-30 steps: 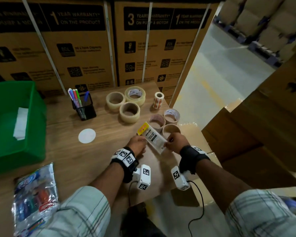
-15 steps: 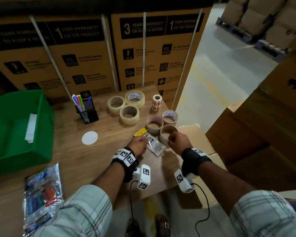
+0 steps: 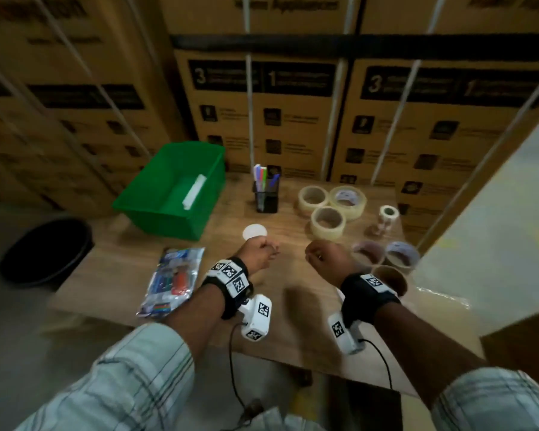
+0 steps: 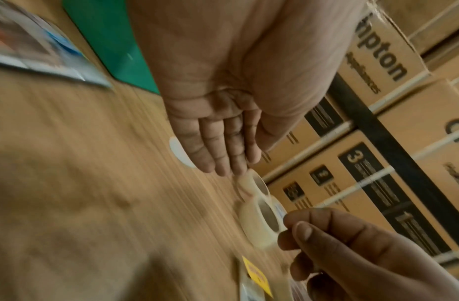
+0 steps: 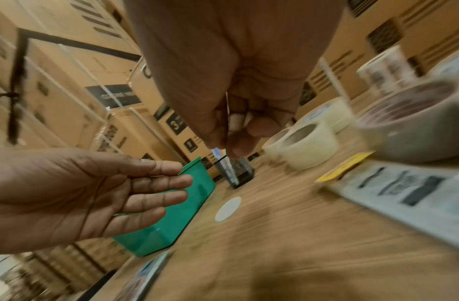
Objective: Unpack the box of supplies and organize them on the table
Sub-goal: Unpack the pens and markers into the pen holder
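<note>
Both my hands over surface, empty. Left hand fingers straight, apart; right hand curled together on nothing. Small packet lies flat at 3 o'clock beside tape rolls, grouped like with like.

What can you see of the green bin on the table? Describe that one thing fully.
The green bin is an open-topped rectangular tub, seemingly smooth plastic, with walls sloping in toward its base. It sits upright at the table's far left, before the stacked cartons, turned at an angle to the table edge. Inside, something flat and white leans against its right wall; what it is cannot be told. Neither hand touches the bin. The pen holder stands apart to its right.
</note>
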`<state>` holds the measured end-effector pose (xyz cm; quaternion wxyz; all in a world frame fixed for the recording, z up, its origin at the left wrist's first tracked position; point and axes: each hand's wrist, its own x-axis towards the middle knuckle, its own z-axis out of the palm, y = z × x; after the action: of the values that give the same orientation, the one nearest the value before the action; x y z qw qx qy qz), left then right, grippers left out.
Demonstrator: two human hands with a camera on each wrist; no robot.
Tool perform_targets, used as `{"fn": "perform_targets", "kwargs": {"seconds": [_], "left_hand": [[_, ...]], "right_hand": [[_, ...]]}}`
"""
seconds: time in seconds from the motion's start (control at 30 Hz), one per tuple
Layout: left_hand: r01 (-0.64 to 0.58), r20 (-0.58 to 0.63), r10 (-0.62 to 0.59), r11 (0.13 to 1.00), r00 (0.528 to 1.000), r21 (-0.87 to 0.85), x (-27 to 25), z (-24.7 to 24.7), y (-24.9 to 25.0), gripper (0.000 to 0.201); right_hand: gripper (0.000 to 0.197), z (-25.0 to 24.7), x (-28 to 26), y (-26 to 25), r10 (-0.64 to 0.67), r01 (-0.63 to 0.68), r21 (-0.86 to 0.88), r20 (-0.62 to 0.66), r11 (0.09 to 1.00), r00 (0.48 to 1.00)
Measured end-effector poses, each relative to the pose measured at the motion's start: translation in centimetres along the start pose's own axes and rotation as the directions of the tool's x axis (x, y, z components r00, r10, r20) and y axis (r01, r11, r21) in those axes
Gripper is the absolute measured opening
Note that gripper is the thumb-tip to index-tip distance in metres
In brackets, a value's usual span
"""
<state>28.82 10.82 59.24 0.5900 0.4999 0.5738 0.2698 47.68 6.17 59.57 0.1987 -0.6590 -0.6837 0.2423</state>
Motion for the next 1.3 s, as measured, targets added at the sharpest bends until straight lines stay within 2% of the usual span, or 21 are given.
{"fn": "perform_targets", "kwargs": {"seconds": [0.13, 0.23, 0.37, 0.47, 0.53, 0.67, 0.77, 0.83, 0.93, 1.03, 1.13, 1.3], "left_hand": [[0.049, -0.155, -0.054, 0.998, 0.986, -0.033, -2.3, -6.0, -1.3, 0.02], [0.041, -0.259, -0.063, 0.995, 0.964, -0.091, -3.6, -10.0, -2.0, 0.018], [0.053, -0.323, -0.087, 0.992, 0.942, -0.111, -5.1, -14.5, -3.4, 0.021], [0.062, -0.312, -0.087, 0.994, 0.946, -0.088, -5.2, -17.8, -5.4, 0.025], [0.082, -0.322, -0.105, 0.993, 0.941, -0.084, -4.7, -20.0, -7.2, 0.026], [0.179, -0.315, -0.148, 0.981, 0.937, 0.073, -4.0, -24.0, -10.9, 0.017], [0.322, -0.321, -0.259, 0.933, 0.911, 0.159, -3.3, -26.6, -14.2, 0.024], [0.406, -0.301, -0.336, 0.889, 0.892, 0.213, -2.4, -27.8, -17.0, 0.028], [0.417, -0.291, -0.336, 0.861, 0.896, 0.29, -0.2, -29.1, -20.9, 0.037], [0.361, -0.224, -0.291, 0.84, 0.93, 0.405, -2.4, -28.4, -17.4, 0.028], [0.345, -0.148, -0.312, 0.867, 0.938, 0.36, -3.5, -27.4, -16.5, 0.029], [0.402, -0.132, -0.38, 0.866, 0.916, 0.297, -3.2, -26.5, -18.0, 0.018]], "right_hand": [[0.008, 3.4, 2.0, -3.8, -0.152, 0.15, 0.027, 0.106, 0.988, 0.983], [0.009, 5.2, 3.4, -7.2, -0.257, 0.257, 0.023, 0.2, 0.966, 0.946], [0.009, 7.6, 5.2, -11.6, -0.326, 0.323, 0.05, 0.236, 0.945, 0.916], [0.011, 10.5, 6.1, -14.7, -0.341, 0.34, 0.055, 0.277, 0.939, 0.898], [0.013, 12.6, 6.3, -16.5, -0.329, 0.335, 0.038, 0.317, 0.942, 0.89], [0.016, 16.7, 6.8, -18.8, -0.268, 0.321, -0.054, 0.426, 0.946, 0.864], [0.018, 18.8, 6.9, -19.6, -0.215, 0.302, -0.111, 0.48, 0.947, 0.851], [0.019, 19.9, 6.5, -19.8, -0.166, 0.261, -0.137, 0.483, 0.955, 0.86], [0.017, 21.6, 5.8, -19.9, -0.08, 0.192, -0.188, 0.48, 0.963, 0.873], [0.033, 23.1, 5.0, -19.7, 0.018, 0.095, -0.218, 0.466, 0.971, 0.884], [0.044, 23.6, 4.1, -19.5, 0.051, 0.042, -0.202, 0.431, 0.978, 0.901], [0.057, 22.8, 2.9, -18.5, -0.009, 0.105, -0.178, 0.474, 0.978, 0.88]]}}
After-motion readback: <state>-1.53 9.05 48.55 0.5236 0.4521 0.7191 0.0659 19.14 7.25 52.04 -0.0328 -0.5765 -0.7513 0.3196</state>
